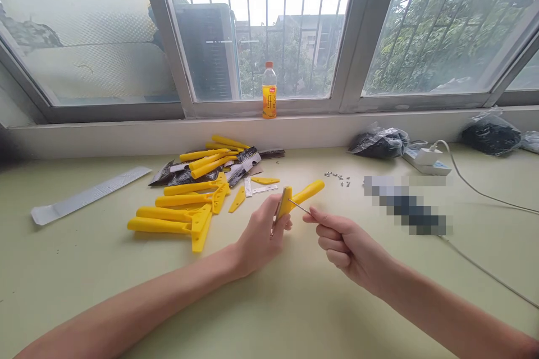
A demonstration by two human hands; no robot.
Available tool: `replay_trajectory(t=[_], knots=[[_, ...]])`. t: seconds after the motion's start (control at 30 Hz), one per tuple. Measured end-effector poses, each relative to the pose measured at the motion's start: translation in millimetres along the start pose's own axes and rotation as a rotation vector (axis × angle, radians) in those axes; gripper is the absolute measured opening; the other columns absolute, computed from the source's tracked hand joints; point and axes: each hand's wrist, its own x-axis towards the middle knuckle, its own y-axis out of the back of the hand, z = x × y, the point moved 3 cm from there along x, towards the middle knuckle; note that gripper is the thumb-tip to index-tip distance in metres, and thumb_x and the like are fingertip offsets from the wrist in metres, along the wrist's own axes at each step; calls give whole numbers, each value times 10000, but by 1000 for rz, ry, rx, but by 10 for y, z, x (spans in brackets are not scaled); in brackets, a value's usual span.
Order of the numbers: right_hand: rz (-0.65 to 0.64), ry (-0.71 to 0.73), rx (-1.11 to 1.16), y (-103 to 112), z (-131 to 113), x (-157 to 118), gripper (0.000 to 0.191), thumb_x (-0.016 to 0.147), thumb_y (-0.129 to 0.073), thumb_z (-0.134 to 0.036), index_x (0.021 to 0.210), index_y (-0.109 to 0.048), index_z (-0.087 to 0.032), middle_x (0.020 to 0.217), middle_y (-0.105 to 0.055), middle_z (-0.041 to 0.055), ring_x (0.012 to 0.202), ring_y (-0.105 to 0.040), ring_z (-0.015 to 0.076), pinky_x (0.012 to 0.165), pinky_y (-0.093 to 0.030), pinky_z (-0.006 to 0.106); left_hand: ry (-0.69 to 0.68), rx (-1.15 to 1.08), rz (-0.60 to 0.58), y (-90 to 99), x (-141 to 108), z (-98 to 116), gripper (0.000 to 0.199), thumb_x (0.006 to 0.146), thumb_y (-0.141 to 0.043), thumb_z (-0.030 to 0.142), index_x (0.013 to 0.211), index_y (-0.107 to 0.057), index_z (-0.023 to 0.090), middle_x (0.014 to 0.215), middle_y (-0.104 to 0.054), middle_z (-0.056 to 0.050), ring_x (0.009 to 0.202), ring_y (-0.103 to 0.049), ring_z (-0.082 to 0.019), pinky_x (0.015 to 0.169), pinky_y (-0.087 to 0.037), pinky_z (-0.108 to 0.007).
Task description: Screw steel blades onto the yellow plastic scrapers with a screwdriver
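Observation:
My left hand (pixel 263 230) is closed around the head of a yellow plastic scraper (pixel 309 193), whose handle points up and to the right. Along the head runs a thin metal strip, partly hidden by my fingers. Pinched between my right thumb and forefinger is a thin metal hex key (pixel 300 206), its tip against the scraper head. The other fingers of my right hand (pixel 347 241) are curled in. To the left, several more yellow scrapers (pixel 172 226) lie side by side. Loose yellow plates (pixel 237 200) and a flat metal blade (pixel 265 188) rest just beyond my left hand.
Small screws (pixel 337 176) are scattered beyond my right hand. Farther back lie black plastic wrappers (pixel 189 175) under yellow handles, a bag of black items (pixel 379 141) and a power strip (pixel 427 161). A white strip (pixel 90 195) lies left; a drink bottle (pixel 269 95) stands on the sill.

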Motion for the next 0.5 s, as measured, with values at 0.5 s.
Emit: replay_trajectory(t=[0.5], knots=[[621,830,-1128,1049,-620,94,280,940,-565,-447,926,-727,-219,668,-628,3,536,-476,145,536,-372,282,-140,138,19,23,101,-55,114,958,-503,174,851,-487,214,1038,-623,-45,852,-600,-152,737,-518,-288]])
